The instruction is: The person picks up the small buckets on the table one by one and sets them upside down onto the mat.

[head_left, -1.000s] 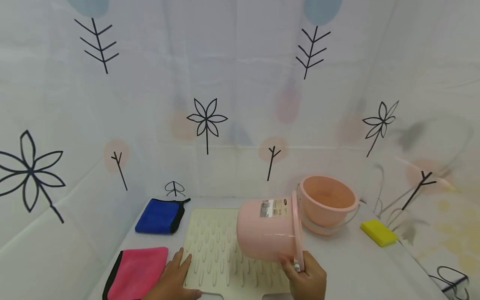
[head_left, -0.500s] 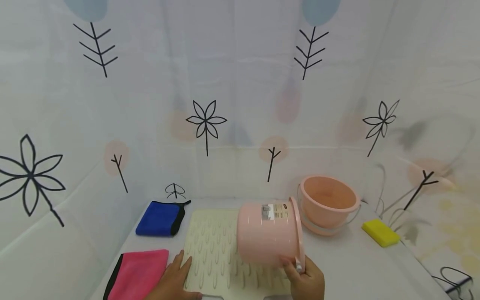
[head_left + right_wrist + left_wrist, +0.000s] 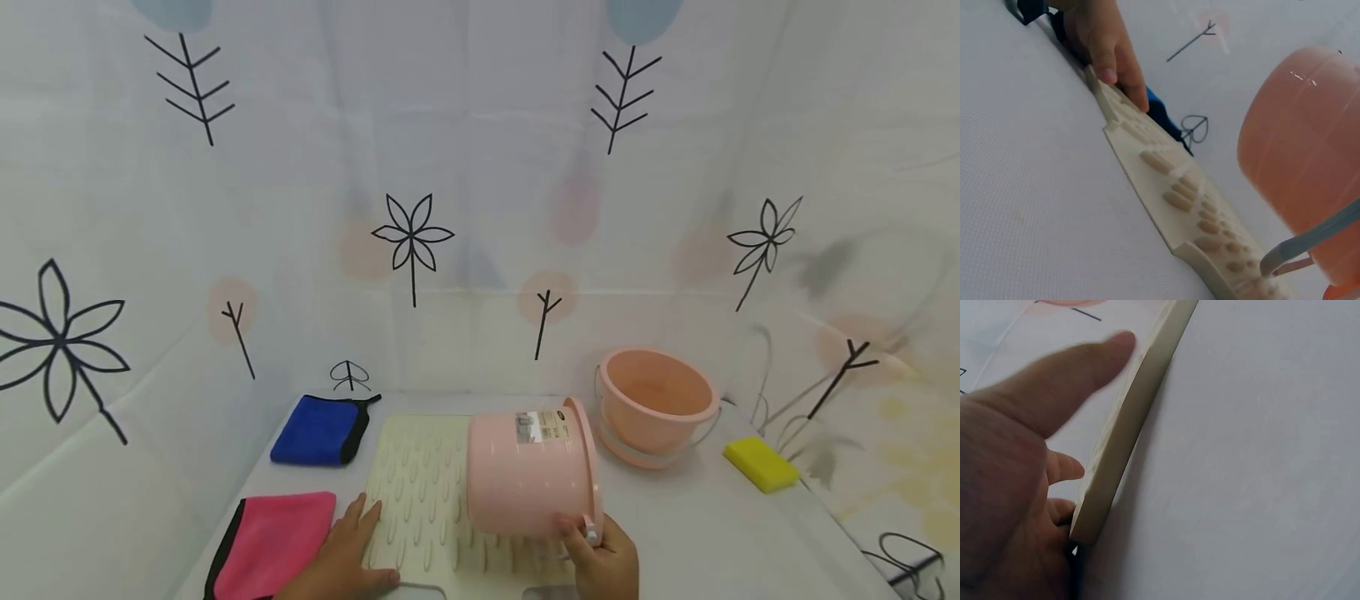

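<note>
My right hand (image 3: 609, 560) grips the rim of a pink bucket (image 3: 528, 479), thumb against its side. The bucket lies tipped sideways above a cream washboard (image 3: 408, 500), its mouth toward the right and its inside hidden. A grey handle (image 3: 1316, 240) hangs from the bucket in the right wrist view. At the washboard's left edge rests my left hand (image 3: 341, 550), fingers spread and fairly straight. In the left wrist view, the thumb of that hand (image 3: 1016, 444) reaches across near the board's side edge (image 3: 1125, 434).
Behind on the right stands a second, peach bucket (image 3: 652, 433), upright with its wire handle down. A yellow sponge (image 3: 761, 464) lies near the table's right edge. On the left are a folded blue cloth (image 3: 315, 431) and a pink cloth (image 3: 277, 537). A patterned curtain (image 3: 472, 167) closes off the back.
The pink bucket and my right hand have shifted slightly left, and the bucket's rim has swung a little. My left hand has stayed nearly still on the washboard's edge.
</note>
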{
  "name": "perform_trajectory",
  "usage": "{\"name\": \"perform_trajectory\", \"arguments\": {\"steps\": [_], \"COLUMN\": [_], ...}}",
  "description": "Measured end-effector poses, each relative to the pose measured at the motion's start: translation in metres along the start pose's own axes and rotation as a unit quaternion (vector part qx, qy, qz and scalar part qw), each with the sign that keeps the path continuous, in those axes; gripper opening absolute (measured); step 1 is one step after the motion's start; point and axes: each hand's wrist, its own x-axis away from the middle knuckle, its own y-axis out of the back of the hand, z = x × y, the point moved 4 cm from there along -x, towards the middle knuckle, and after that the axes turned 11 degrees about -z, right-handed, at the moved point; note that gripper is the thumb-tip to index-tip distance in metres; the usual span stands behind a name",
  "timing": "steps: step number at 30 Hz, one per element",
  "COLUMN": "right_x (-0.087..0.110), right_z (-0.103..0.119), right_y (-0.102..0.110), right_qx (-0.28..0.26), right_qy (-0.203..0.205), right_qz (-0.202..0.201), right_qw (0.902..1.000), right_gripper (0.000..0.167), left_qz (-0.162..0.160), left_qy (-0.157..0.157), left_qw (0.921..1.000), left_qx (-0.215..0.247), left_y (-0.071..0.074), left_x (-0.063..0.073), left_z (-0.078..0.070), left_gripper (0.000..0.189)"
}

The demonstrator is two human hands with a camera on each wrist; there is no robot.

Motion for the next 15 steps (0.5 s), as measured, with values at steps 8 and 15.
{"name": "perform_trajectory", "arguments": {"steps": [8, 15], "right_x": [0.003, 0.004], "right_z": [0.001, 0.001], "right_y": [-0.006, -0.006], "right_qx": [-0.043, -0.062], "right_qy": [-0.002, -0.001], "right_qz": [0.019, 0.025], "right_qw": [0.9989, 0.9978], "right_gripper": [0.013, 0.011], "left_qz": [-0.019, -0.058], "left_qy": [0.020, -0.017], "left_qw": [0.9980, 0.9967], "left_qx": [0.057, 0.053], "left_y": [0.014, 0.039], "left_x": [-0.001, -0.003], "left_z": [-0.003, -0.032], "left_gripper": [0.110, 0.091]}}
